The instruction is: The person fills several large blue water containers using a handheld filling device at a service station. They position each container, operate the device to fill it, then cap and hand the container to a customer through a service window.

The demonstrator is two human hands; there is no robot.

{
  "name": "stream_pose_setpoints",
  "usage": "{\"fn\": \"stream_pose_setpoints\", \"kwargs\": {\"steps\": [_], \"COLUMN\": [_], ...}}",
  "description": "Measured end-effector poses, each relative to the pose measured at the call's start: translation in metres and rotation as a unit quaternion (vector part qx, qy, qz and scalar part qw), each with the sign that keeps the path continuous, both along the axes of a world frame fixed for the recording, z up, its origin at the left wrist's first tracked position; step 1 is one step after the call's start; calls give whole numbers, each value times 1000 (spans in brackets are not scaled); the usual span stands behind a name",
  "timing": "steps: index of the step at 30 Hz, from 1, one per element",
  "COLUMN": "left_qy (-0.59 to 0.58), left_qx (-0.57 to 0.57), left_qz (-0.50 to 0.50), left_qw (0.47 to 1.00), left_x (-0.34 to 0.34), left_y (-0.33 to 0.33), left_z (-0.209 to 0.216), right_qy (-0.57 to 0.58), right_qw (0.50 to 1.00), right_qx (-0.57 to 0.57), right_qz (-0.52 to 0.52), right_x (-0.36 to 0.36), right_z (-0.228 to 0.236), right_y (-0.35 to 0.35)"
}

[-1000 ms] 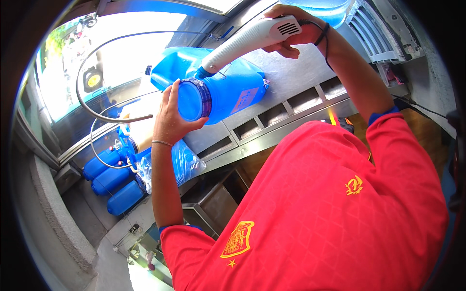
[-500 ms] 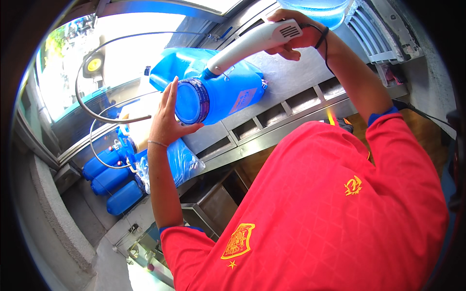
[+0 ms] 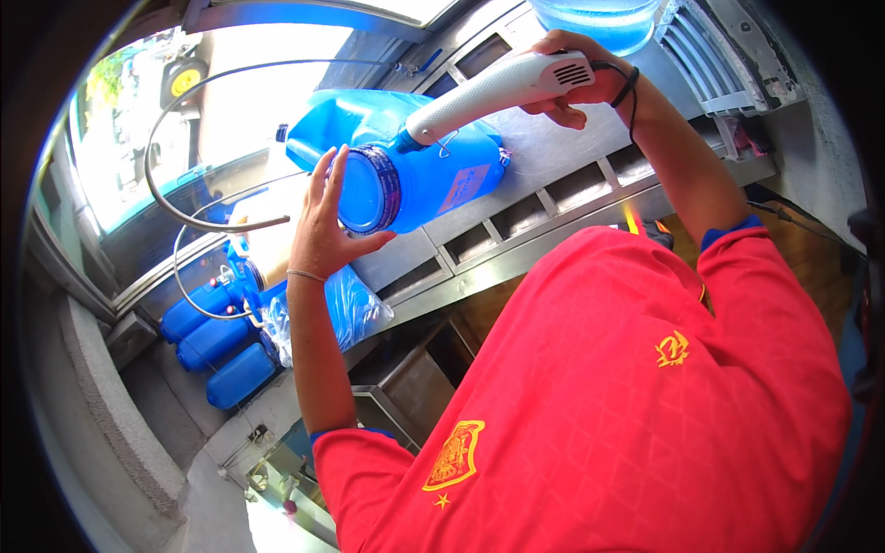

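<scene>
A blue water jug (image 3: 442, 175) lies on its side on the metal counter, its round blue cap (image 3: 366, 189) turned toward me and to the left. A dark printed plastic band (image 3: 391, 189) circles the cap's rim. My right hand (image 3: 590, 83) is wrapped round the rear of a white heat gun (image 3: 502, 95), whose dark nozzle sits close above the band; whether it touches cannot be made out. My left hand (image 3: 327, 226) is at the cap's left side, fingers stretched and thumb spread below it, holding nothing.
A steel counter (image 3: 590, 138) with slots along its front runs beneath the jug. Blue filter canisters (image 3: 214, 341) stand at the left near a clear plastic bag (image 3: 355, 309). A grey hose (image 3: 152, 157) arcs before the window. Another clear blue container (image 3: 608, 23) stands at the back.
The heat gun and my right hand have shifted slightly right and down, with the nozzle moving along the band. My left hand stays beside the cap, its fingers a little more apart.
</scene>
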State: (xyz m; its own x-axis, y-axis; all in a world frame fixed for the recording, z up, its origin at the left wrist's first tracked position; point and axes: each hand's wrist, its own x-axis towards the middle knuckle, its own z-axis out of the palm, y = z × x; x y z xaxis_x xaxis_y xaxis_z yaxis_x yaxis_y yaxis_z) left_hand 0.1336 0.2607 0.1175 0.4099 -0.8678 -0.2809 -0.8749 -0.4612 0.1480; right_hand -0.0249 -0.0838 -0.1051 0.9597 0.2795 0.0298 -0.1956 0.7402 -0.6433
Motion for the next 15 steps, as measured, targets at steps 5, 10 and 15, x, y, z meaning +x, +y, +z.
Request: {"fn": "stream_pose_setpoints", "kwargs": {"steps": [5, 10, 15], "left_qy": [3, -1, -48], "left_qx": [-1, -17, 24], "left_qz": [-10, -28, 134], "left_qw": [1000, 999, 989], "left_x": [2, 1, -14], "left_y": [1, -1, -7], "left_z": [-5, -6, -12], "right_qy": [-107, -61, -135], "right_qw": [987, 997, 981], "right_qx": [70, 12, 46], "right_qz": [97, 43, 132], "right_x": [3, 1, 6], "right_z": [10, 18, 12], "right_y": [0, -1, -12]}}
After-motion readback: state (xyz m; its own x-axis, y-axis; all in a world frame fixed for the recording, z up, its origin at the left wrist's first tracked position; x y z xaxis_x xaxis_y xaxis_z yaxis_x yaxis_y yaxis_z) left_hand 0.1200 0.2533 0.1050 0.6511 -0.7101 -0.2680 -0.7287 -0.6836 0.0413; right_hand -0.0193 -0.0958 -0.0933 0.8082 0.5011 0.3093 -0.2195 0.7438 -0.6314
